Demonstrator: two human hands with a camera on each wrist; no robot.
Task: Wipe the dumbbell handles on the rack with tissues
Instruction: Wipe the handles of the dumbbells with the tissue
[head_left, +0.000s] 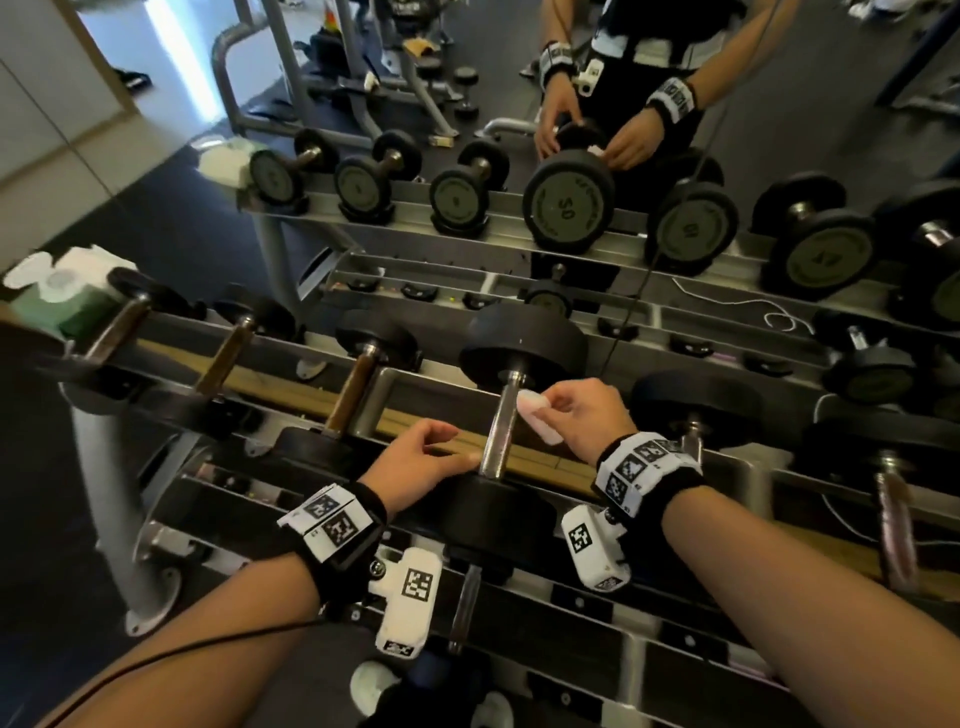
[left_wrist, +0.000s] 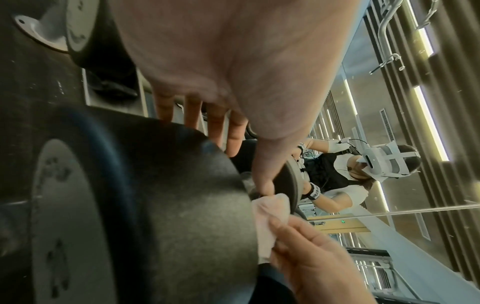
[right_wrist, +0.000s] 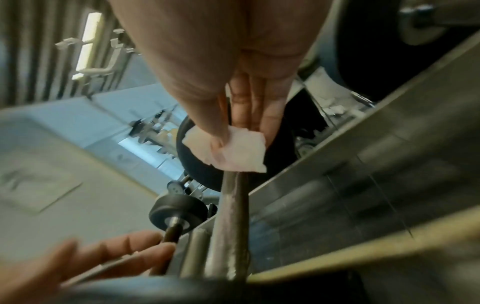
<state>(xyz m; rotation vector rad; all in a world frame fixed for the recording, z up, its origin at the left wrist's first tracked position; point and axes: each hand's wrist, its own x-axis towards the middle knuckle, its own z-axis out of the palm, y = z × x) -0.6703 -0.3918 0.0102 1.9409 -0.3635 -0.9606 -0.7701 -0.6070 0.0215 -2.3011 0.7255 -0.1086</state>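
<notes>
A large black dumbbell lies on the rack in front of me, its steel handle (head_left: 501, 426) running away from me between two black heads. My right hand (head_left: 576, 410) pinches a folded white tissue (head_left: 535, 415) between thumb and fingers, against the far end of the handle (right_wrist: 231, 216) next to the far head. The right wrist view shows the tissue (right_wrist: 233, 150) over the top of the bar. My left hand (head_left: 426, 457) rests with relaxed fingers on the near head (head_left: 493, 514), thumb tip next to the handle's near end. The left wrist view shows that head (left_wrist: 155, 195) and the tissue (left_wrist: 270, 216).
Smaller dumbbells with brown handles (head_left: 353, 389) sit to the left on the same rack, another large one (head_left: 696, 410) to the right. A tissue pack (head_left: 57, 296) stands at the rack's left end. A mirror behind reflects the rack, my hands and gym machines.
</notes>
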